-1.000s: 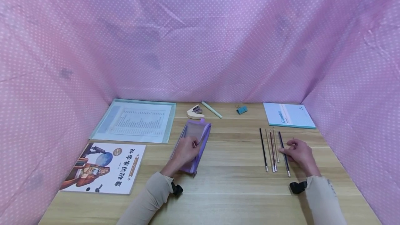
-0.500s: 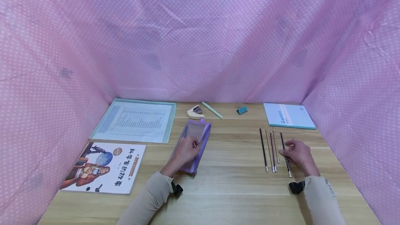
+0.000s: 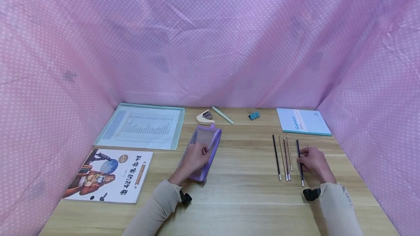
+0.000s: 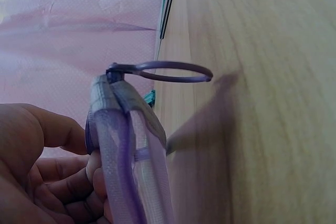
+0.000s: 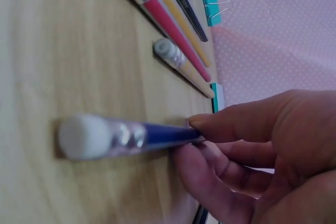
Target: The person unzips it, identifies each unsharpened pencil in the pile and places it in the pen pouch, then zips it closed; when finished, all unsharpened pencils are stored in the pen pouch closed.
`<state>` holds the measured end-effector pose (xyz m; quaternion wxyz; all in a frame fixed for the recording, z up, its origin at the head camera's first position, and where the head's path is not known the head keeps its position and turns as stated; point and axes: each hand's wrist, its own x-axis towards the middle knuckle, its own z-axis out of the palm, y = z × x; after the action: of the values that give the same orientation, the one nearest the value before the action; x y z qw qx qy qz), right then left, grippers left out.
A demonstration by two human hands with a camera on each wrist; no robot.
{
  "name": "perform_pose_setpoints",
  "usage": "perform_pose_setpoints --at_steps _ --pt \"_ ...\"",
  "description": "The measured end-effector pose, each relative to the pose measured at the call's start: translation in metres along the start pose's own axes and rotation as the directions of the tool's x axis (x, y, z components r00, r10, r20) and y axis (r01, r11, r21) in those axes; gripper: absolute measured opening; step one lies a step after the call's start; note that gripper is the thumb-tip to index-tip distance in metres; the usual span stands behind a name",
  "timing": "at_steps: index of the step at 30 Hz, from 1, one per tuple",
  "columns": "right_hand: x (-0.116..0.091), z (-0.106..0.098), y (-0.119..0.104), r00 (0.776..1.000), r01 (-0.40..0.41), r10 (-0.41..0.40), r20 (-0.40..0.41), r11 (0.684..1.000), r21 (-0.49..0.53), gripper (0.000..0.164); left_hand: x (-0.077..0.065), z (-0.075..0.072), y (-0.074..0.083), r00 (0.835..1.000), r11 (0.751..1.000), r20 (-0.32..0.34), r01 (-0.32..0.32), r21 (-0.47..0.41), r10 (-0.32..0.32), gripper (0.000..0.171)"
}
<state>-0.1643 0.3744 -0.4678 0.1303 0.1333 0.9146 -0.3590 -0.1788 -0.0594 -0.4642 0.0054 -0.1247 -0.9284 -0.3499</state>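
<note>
My left hand grips the purple mesh pencil case, which lies left of centre on the table. In the left wrist view, the thumb and curled fingers hold the side of the case, and a dark zipper-pull ring sticks out from its end. On the right, my right hand pinches a dark blue pencil between thumb and fingers, its white eraser end toward the wrist camera. Left of it lie a black pencil and several brown and red ones, roughly parallel.
A storybook and a clear document folder lie at the left. Along the back are a cream stapler-like item, a pale green pen, a teal binder clip and a blue notebook. Pink dotted cloth encloses the table.
The blue pencil has shifted slightly right at its far end and lies straighter, more in line with the others. My right hand moved a little with it; my left hand and the case stayed put.
</note>
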Motion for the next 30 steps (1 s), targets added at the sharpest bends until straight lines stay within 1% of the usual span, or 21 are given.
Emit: perform_pose_setpoints --at_steps 5,9,13,16,22,26,30 --pt "0.000 -0.001 0.002 1.000 0.007 -0.007 0.000 0.999 0.034 0.051 0.000 0.000 0.000 1.000 1.000 -0.002 -0.011 0.004 0.011 0.011" --pt "-0.002 -0.003 0.004 1.000 0.016 -0.015 -0.006 0.997 0.078 0.052 0.001 0.000 -0.001 1.000 1.000 0.002 -0.005 0.002 0.005 0.011" --pt "-0.004 -0.005 0.007 1.000 0.030 -0.030 -0.001 0.989 0.148 0.049 0.002 0.000 -0.001 1.000 1.000 0.010 0.010 -0.006 -0.010 0.012" --pt "-0.005 -0.006 0.010 0.999 0.042 -0.047 0.019 0.974 0.221 0.050 0.002 0.000 -0.001 1.000 1.000 0.014 0.013 -0.008 -0.013 0.012" --pt "-0.003 -0.007 0.017 0.995 0.021 -0.056 0.080 0.921 0.389 0.059 0.002 0.001 -0.001 1.000 1.000 0.008 0.011 -0.001 -0.011 0.012" --pt "-0.002 -0.006 0.020 0.989 0.004 -0.076 0.128 0.874 0.486 0.060 0.001 0.001 -0.002 1.000 1.000 0.002 0.007 0.003 -0.007 0.012" --pt "-0.002 -0.003 0.023 0.983 0.008 -0.112 0.147 0.819 0.574 0.059 0.002 0.001 -0.002 1.000 1.000 0.001 0.008 0.003 -0.008 0.012"
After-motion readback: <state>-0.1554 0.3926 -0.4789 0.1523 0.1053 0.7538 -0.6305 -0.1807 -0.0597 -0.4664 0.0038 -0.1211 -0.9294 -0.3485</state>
